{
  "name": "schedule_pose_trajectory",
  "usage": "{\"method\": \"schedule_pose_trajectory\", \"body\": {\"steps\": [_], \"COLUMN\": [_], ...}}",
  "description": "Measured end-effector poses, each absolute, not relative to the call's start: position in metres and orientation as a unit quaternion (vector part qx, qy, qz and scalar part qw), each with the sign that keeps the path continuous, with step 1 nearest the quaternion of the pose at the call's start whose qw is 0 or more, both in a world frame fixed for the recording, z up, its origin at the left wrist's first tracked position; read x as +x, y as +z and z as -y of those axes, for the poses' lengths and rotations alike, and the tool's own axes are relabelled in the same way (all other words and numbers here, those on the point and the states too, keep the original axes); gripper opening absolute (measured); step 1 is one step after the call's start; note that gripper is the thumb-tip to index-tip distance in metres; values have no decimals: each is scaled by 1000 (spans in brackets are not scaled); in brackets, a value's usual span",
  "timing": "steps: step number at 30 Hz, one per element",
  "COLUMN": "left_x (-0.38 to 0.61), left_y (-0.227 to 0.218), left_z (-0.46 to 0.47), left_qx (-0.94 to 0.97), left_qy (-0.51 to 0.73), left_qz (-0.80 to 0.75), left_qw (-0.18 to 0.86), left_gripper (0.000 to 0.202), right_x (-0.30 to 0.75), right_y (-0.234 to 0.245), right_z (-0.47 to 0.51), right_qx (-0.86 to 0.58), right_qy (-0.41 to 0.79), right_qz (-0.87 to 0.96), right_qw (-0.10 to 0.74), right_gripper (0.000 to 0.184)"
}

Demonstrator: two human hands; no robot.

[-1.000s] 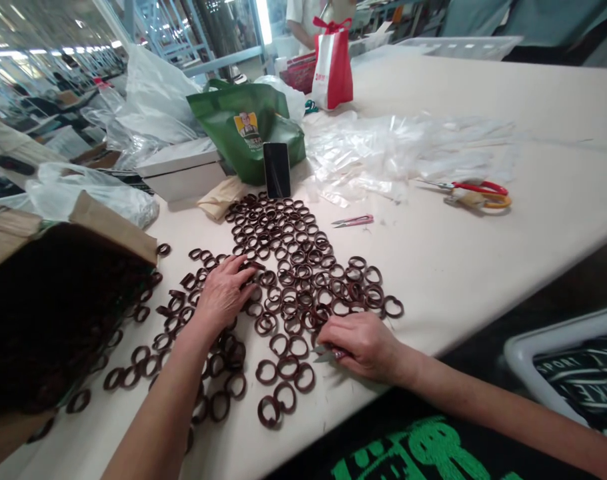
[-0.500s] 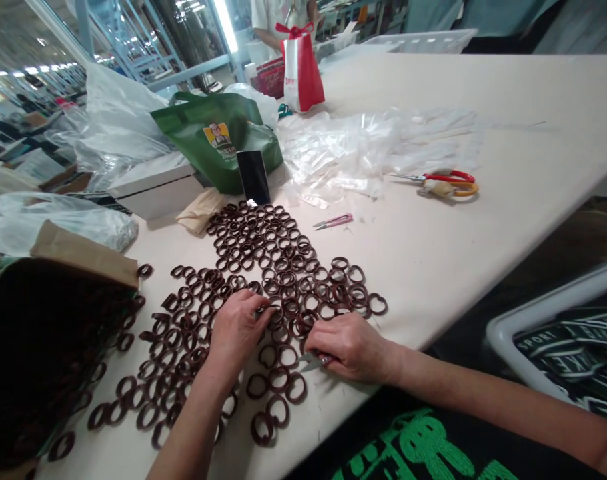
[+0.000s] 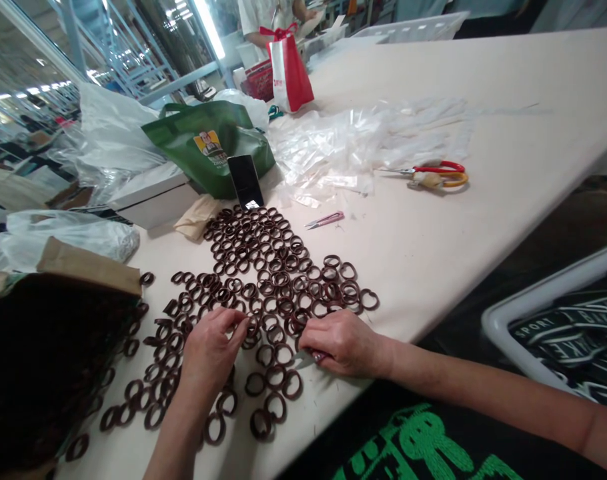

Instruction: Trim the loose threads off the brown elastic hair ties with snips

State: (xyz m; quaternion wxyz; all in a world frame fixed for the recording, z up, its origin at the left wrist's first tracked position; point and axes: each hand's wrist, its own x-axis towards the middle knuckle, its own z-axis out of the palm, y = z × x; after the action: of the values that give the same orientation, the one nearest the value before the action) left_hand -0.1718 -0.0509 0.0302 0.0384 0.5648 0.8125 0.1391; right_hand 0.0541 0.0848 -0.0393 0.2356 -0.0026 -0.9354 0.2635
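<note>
Several dark brown fabric rings (image 3: 263, 267) lie spread over the cream table (image 3: 458, 227). My left hand (image 3: 209, 352) rests on the rings near the table's front, fingers curled and pinching one ring at its tips. My right hand (image 3: 339, 341) lies a little to the right at the edge of the spread, closed around a small metal tool whose tip pokes out under the palm. Loose single rings (image 3: 271, 383) sit between the two hands.
A brown cardboard box (image 3: 48, 347) full of dark rings stands at the left. Behind the spread are a black phone (image 3: 245, 181), a green bag (image 3: 208, 143), a white box (image 3: 156, 197), clear plastic bags (image 3: 363, 137), pink snips (image 3: 326, 219), red-handled scissors (image 3: 436, 175) and a red-and-white bag (image 3: 288, 70).
My left hand has drawn back toward me from the middle of the spread. My right hand has stayed closed on the tool and shifted slightly left. The view has swung a little.
</note>
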Motion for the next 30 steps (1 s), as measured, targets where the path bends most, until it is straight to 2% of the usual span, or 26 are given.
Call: {"method": "schedule_pose_trajectory", "body": {"steps": [5,11,20,23,26,30], "left_x": [-168,-169,-174,-170,-163,-141], "left_y": [24,14,16,23,30,35], "left_z": [57,22,-12,-7,4,22], "left_qx": [581,634,627,549,403,215], "left_qy": [127,110,-4,87,273,531], "left_qz": [-804,-766,-778,-829,-856,-753], "left_qw": [28,7,38,63,172,323], "left_gripper": [24,23,19,16,19,28], "right_x": [54,54,54,54,54,57], "right_y": [-40,-39,-39,-39,-36,-30], "right_z": [-84,-85,-85,-86,-87,-88], "right_qx": [-1,-8,-10,-1,13,15], "right_qy": [259,264,278,302,342,379], "right_qz": [937,934,926,912,881,841], "right_qw": [235,241,254,278,327,386], "right_gripper": [12,11,11,14,16,17]}}
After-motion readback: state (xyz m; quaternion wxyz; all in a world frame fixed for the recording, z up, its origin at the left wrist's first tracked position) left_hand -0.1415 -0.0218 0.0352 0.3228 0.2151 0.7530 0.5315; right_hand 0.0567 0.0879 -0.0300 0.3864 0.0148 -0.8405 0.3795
